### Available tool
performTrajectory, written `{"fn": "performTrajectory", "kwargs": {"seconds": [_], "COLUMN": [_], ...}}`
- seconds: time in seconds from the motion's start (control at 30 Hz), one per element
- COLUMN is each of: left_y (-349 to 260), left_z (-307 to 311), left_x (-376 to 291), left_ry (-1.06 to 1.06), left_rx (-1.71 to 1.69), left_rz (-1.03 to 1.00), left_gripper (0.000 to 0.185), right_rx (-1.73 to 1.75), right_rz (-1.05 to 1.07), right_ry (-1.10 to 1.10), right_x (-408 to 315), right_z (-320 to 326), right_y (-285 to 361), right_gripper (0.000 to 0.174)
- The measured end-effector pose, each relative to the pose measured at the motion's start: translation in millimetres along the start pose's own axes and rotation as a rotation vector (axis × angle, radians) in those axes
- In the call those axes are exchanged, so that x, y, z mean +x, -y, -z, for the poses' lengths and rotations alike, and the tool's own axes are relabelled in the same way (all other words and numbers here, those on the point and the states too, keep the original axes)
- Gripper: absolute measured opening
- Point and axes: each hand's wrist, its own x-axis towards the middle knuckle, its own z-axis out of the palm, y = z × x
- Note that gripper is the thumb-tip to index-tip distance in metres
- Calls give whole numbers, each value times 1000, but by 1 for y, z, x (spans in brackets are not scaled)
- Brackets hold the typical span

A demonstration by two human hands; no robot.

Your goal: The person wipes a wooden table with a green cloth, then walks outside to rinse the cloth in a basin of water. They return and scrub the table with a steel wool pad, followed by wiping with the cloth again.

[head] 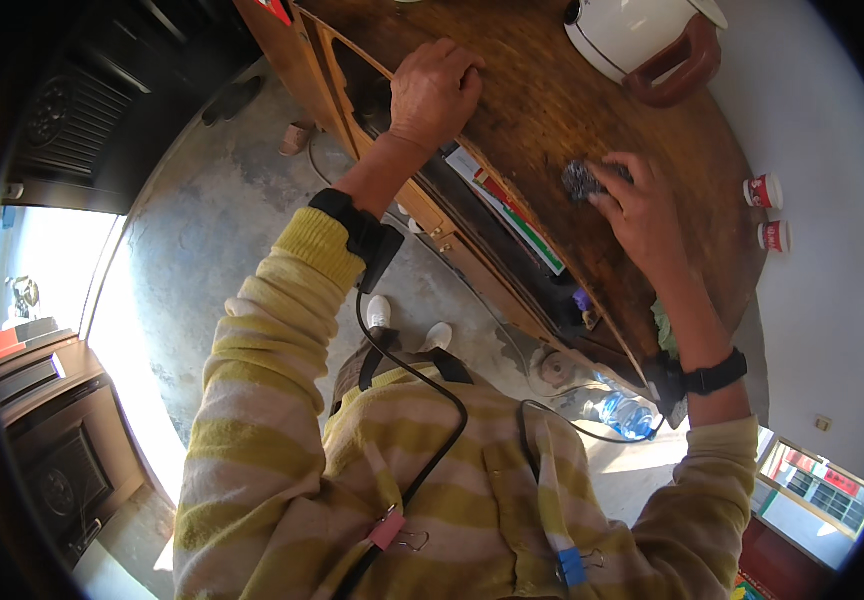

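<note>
My right hand (638, 214) grips a grey metal scouring pad (582, 180) and presses it against the worn brown wooden tabletop (529, 112). Thumb and fingers sit around the pad, which partly shows at their tips. My left hand (435, 94) rests with curled fingers at the near edge of the same tabletop. No object shows in it, though its palm side is hidden. Under the tabletop, the cabinet's open compartment holds flat printed items (510, 214) and a small purple thing (581, 300).
A white electric kettle (627, 34) with a brown handle stands at the far end. Two red-and-white paper cups (762, 191) (775, 236) sit by the wall. Green leaves (664, 326) lie near my right forearm. A blue-tinted plastic bottle (627, 416) and a slipper (295, 139) are on the floor.
</note>
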Motion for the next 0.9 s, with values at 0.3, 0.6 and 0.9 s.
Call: {"fn": "performTrajectory", "kwargs": {"seconds": [0.3, 0.6, 0.9], "left_y": [-2, 0, 0], "left_z": [5, 5, 3], "left_x": [3, 4, 3], "left_ry": [41, 54, 23], "left_rx": [7, -34, -26], "left_rz": [5, 4, 5], "left_gripper": [8, 8, 8], "right_rx": [11, -18, -74], "right_rz": [22, -53, -133], "right_ry": [132, -64, 123], "right_x": [-61, -15, -99], "right_z": [34, -2, 41], "right_y": [5, -17, 0], "right_gripper": [40, 40, 38]}}
